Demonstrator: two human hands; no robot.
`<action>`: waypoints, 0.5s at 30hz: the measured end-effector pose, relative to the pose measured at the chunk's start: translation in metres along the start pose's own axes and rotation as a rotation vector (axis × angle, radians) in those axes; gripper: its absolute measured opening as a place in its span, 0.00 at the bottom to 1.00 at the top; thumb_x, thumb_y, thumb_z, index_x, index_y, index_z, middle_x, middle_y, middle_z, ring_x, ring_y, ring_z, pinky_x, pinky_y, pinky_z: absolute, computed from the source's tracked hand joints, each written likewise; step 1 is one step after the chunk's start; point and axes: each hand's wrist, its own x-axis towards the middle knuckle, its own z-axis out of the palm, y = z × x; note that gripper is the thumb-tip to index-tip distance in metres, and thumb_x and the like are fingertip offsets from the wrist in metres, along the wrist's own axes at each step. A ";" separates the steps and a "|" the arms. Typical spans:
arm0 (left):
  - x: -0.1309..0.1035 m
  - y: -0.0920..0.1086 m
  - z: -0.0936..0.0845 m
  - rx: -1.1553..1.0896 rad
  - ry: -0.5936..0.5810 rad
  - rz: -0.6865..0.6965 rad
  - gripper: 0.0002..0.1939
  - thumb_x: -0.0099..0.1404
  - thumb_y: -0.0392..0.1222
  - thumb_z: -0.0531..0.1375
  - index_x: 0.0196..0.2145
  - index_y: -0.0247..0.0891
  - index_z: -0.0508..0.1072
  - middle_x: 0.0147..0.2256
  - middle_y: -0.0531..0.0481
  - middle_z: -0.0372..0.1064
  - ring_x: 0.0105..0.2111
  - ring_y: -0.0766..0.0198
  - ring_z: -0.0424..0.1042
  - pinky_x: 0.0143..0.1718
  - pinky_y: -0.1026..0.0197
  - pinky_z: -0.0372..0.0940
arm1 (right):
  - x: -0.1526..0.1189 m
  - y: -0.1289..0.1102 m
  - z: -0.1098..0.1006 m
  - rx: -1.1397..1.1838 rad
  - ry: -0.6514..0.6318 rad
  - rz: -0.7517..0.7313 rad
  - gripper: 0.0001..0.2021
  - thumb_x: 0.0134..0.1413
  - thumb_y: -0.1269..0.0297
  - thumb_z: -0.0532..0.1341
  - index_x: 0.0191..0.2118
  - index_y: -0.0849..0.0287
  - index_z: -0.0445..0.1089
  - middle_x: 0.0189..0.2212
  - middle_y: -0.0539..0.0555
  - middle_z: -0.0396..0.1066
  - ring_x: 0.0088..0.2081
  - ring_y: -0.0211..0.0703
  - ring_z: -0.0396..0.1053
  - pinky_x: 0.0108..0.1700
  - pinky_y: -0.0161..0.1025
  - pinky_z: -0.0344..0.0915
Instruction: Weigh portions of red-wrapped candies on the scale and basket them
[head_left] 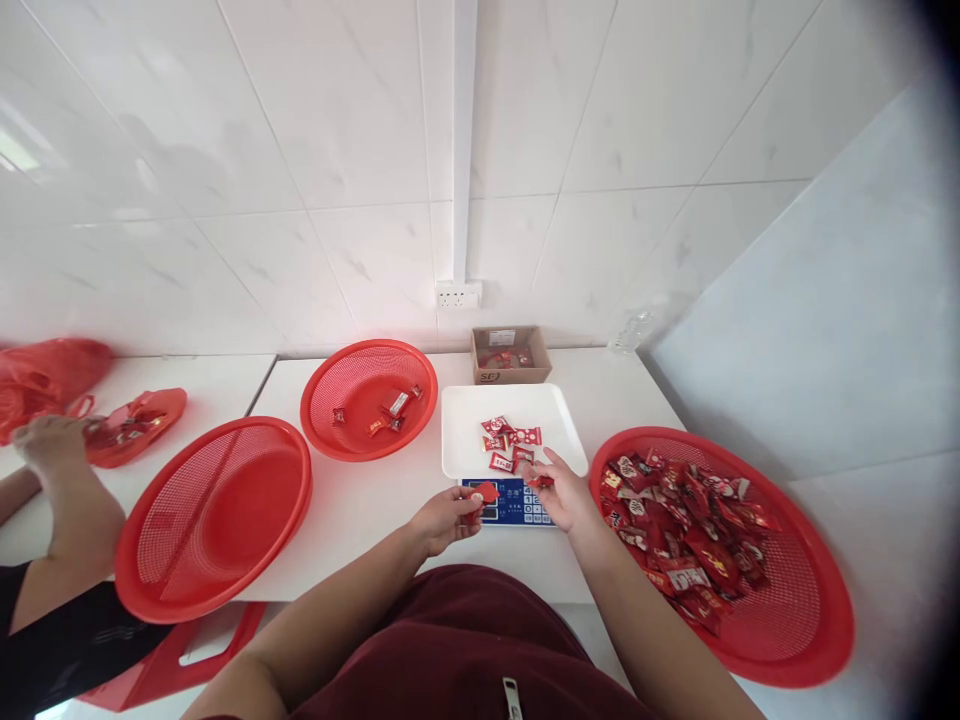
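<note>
My left hand (pixel 448 518) pinches a small red packet (pixel 486 492) in front of the scale. My right hand (pixel 564 495), fingers closed, holds a red-wrapped candy (pixel 539 482) at the front edge of the scale's white tray (pixel 551 410). Several red-wrapped candies (pixel 512 436) lie on that tray. Below it shows the blue keypad (pixel 517 505) of the scale, partly covered by my hands. Right of my right forearm, a large red mesh basket (pixel 814 600) holds a heap of red-wrapped candies (pixel 690 530).
Behind the tray stands a cardboard box (pixel 511 376) with red packets inside. One red basket (pixel 367 452) holds a few candies; another red basket (pixel 217 500) stands nearer. At far left, another person's arms (pixel 82 500) reach toward a red plastic bag (pixel 161 412) of candies.
</note>
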 end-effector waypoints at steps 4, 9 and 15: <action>-0.002 -0.002 -0.005 -0.013 0.003 -0.007 0.14 0.52 0.40 0.67 0.32 0.36 0.66 0.25 0.55 0.66 0.22 0.73 0.65 0.31 0.65 0.62 | 0.003 0.001 -0.004 0.028 0.017 -0.019 0.18 0.36 0.77 0.60 0.36 0.53 0.64 0.23 0.44 0.67 0.27 0.34 0.70 0.30 0.31 0.73; -0.002 -0.002 -0.009 -0.007 0.005 -0.007 0.14 0.51 0.41 0.67 0.32 0.36 0.66 0.26 0.54 0.66 0.22 0.73 0.65 0.30 0.66 0.62 | -0.002 -0.010 0.009 0.066 -0.101 -0.045 0.15 0.38 0.75 0.62 0.34 0.52 0.63 0.23 0.43 0.67 0.24 0.31 0.66 0.35 0.35 0.73; -0.003 -0.004 -0.011 0.002 0.013 0.001 0.15 0.50 0.42 0.68 0.32 0.36 0.67 0.25 0.54 0.67 0.22 0.72 0.65 0.31 0.65 0.61 | -0.008 -0.015 0.015 0.086 -0.043 -0.005 0.15 0.41 0.76 0.61 0.37 0.51 0.64 0.30 0.46 0.71 0.30 0.33 0.70 0.33 0.31 0.72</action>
